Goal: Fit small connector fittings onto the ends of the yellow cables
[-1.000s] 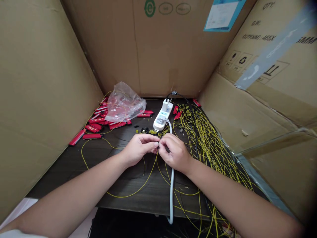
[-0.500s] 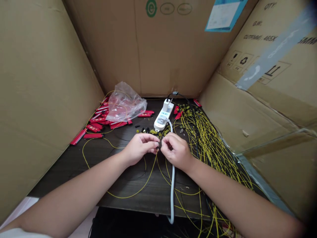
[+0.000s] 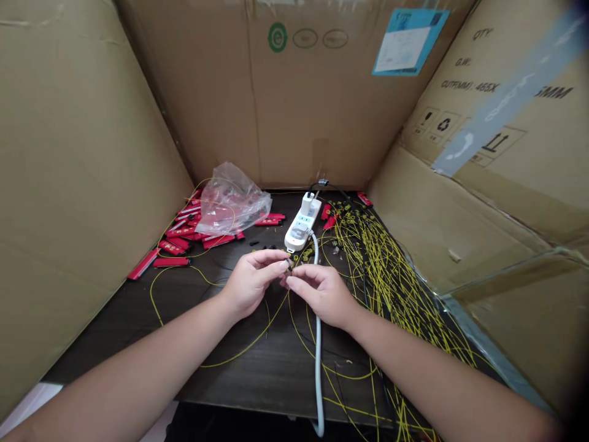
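Note:
My left hand is closed in a pinch, thumb and forefinger on a small black piece whose exact kind is too small to make out. From the other side, my right hand meets it, its thumb and fingertips closed on the same piece. A thin yellow wire runs up from the table to the fingertips and loops away to the lower left. The fingers partly hide where the wire and the piece meet.
Behind the hands lies a white power strip, its thick white cable passing under my right hand. Yellow wires heap at the right. Red packs and a clear plastic bag lie left. Cardboard walls enclose the table.
My right hand has moved left and its fingertips now meet the left hand's at the black piece; a small gap was between them before. The view has tilted up slightly.

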Demonstrator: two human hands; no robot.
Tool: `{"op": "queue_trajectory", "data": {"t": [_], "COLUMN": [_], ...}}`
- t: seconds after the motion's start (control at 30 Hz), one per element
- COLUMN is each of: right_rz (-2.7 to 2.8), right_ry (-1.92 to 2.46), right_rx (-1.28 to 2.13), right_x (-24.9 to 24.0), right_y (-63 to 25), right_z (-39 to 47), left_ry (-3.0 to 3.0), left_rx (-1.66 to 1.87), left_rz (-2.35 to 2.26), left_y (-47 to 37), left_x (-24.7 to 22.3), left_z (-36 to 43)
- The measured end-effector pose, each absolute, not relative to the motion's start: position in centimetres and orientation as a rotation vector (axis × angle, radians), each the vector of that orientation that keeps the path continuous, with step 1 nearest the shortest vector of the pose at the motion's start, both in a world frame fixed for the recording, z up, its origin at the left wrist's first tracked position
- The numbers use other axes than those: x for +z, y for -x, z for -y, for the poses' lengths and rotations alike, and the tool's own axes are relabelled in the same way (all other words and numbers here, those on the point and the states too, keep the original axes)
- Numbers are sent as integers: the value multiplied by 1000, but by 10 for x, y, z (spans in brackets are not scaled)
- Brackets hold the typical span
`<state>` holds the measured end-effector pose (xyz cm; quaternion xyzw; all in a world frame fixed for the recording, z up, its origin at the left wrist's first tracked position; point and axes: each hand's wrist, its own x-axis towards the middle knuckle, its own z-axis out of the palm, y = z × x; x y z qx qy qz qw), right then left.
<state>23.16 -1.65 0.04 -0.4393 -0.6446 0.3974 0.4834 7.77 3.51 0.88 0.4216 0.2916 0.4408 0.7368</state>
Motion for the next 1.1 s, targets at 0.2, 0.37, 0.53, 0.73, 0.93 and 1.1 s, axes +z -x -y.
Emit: {"op": "queue_trajectory", "data": {"t": [0.2,0.37,0.53,0.73,0.93,1.1], "right_rz": [1416,1029,953,972,997,924], "right_ry": [898,635,622,651,700,689], "right_rx": [1255,1661,1700,1619,1585,1573], "right_x": [10,8,9,7,2,2], "right_y": [-233,-226,-221,-222,-223,-223], "right_z": [16,20,22,23,23,21], "left_ry": [-967,-908,-895,-957,-924,-825], "left_rx": [957,1023,1030,1063,1111,1171], "left_rz": [-580,-573,-517,-517,-567,-691], "left_y": [-76,-76,-75,-74,-73,-71], "left_x": [11,15,13,10,17,18], "left_z": [-30,-27,-28,-28,-32,-42]}}
